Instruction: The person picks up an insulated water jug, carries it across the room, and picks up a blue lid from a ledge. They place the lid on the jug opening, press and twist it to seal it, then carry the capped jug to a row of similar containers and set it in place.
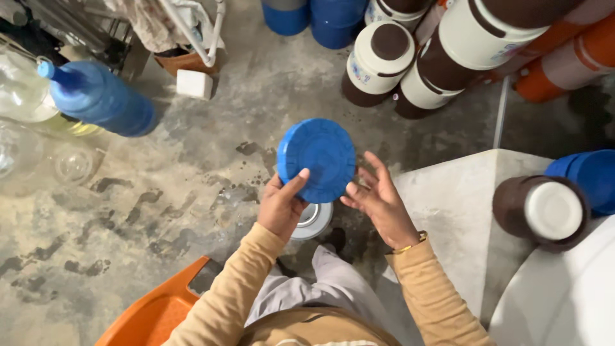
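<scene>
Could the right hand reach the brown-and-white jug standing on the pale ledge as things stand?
Probably yes: the right hand only touches the blue lid, and nothing blocks the pale ledge toward the brown-and-white jug.

A blue bottle (102, 97) lies tilted at the left, near clear glass jars (25, 128) on the stained concrete floor (128, 211). A white block (194, 84) sits further back. Brown and white jugs (378, 61) are stacked at the top right, with blue drums (336, 22) behind them. An orange chair (157, 314) is at the bottom, and another brown jug (543, 208) lies at the right.

floor (160, 211): stained concrete; blue bottle (102, 99); white block (194, 84); jugs (378, 61)
</scene>
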The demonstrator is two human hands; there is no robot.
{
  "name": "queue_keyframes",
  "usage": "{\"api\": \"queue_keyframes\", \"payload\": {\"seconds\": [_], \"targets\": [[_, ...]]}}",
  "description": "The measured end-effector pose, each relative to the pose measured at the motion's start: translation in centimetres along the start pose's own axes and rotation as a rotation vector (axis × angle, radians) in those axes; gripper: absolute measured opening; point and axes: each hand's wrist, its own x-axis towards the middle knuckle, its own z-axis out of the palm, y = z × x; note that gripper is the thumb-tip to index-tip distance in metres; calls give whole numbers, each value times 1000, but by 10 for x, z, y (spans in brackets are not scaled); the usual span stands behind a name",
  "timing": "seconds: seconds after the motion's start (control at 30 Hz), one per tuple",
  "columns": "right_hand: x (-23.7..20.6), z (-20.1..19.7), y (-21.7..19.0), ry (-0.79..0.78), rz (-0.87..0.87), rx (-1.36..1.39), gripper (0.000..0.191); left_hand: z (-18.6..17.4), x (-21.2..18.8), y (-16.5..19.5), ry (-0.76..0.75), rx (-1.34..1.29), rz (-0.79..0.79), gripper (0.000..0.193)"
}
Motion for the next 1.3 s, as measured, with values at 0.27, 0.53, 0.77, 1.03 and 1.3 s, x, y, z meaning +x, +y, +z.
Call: {"api": "queue_keyframes", "payload": {"seconds": [0.27, 0.53, 0.77, 1.03, 1.3], "targets": [[-23, 111, 44, 71, -478, -1047, 145, -80, -34, -5, -135, 376, -44, 41], [-61, 149, 116, 460, -439, -1111, 138, -122, -47, -12, -318, 299, -213, 50], [-75, 98, 185, 559, -306, -1000, 127, -167, -41, -47, -239, 564, -155, 54], [-46, 30, 296, 628, -239, -615, 115, -286, -21, -71, 35, 705, -150, 39], [-16, 38, 403, 765, -280, -899, 122, -375, 4, -131, 17, 1109, -125, 46]]}}
